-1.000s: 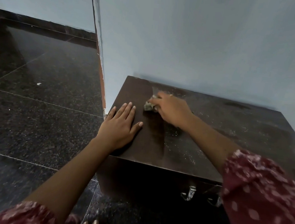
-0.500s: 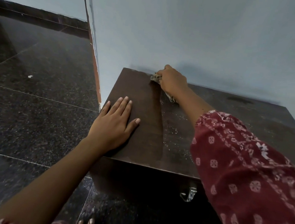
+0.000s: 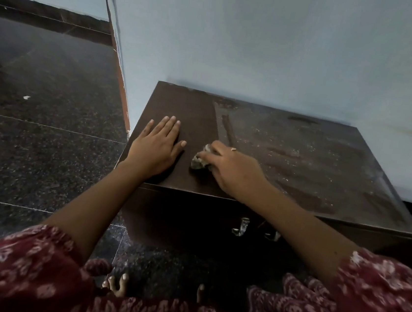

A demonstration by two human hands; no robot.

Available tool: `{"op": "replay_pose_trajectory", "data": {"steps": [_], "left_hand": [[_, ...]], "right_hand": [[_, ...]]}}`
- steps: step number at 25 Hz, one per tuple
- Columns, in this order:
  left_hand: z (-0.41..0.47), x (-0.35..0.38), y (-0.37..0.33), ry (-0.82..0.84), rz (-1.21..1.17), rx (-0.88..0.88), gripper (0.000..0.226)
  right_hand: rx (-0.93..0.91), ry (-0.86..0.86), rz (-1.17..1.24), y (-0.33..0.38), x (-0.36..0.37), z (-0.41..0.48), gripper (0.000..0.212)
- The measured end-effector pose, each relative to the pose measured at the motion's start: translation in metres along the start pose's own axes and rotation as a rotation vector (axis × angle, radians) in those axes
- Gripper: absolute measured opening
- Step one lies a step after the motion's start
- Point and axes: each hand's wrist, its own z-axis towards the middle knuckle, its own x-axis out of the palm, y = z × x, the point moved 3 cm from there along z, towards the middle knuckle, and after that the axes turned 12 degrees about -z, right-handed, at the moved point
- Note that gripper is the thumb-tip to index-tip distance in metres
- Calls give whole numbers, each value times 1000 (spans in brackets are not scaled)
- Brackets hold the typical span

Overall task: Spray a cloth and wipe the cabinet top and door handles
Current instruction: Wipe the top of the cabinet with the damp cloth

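A low dark brown cabinet [image 3: 302,161] stands against the pale wall. Its left strip looks clean and dark; the rest of the top is dusty and speckled. My right hand [image 3: 234,169] presses a small crumpled grey cloth [image 3: 199,161] onto the top near the front edge, fingers closed over it. My left hand [image 3: 155,147] lies flat on the clean left part, fingers spread, holding nothing. Two metal door handles [image 3: 241,226] show on the cabinet's front below my right forearm. No spray bottle is in view.
Dark speckled floor tiles [image 3: 35,136] stretch to the left. A wall corner with an orange-brown edge [image 3: 121,79] stands just left of the cabinet. My bare toes [image 3: 118,284] and red patterned clothing fill the bottom of the view.
My right hand has dragged the cloth from the cabinet's back edge by the wall toward the front edge. My left hand stays flat in the same spot.
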Motion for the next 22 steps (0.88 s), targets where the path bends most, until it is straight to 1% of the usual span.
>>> {"op": "replay_pose_trajectory", "data": {"steps": [4, 7, 10, 13, 17, 22], "left_hand": [[-2, 8, -19, 71, -38, 5, 61], [-2, 13, -27, 66, -40, 8, 62], [0, 15, -28, 49, -35, -10, 62], [4, 13, -30, 17, -28, -11, 59], [11, 13, -34, -36, -21, -23, 57], [21, 13, -36, -38, -6, -15, 59]], "right_hand": [[-90, -2, 11, 4, -12, -40, 37], [-137, 18, 13, -6, -15, -60, 37], [-128, 30, -14, -22, -11, -56, 37], [-92, 26, -56, -36, -4, -30, 38], [-19, 4, -55, -56, 12, 28, 34], [94, 15, -11, -89, 34, 115, 33]]}}
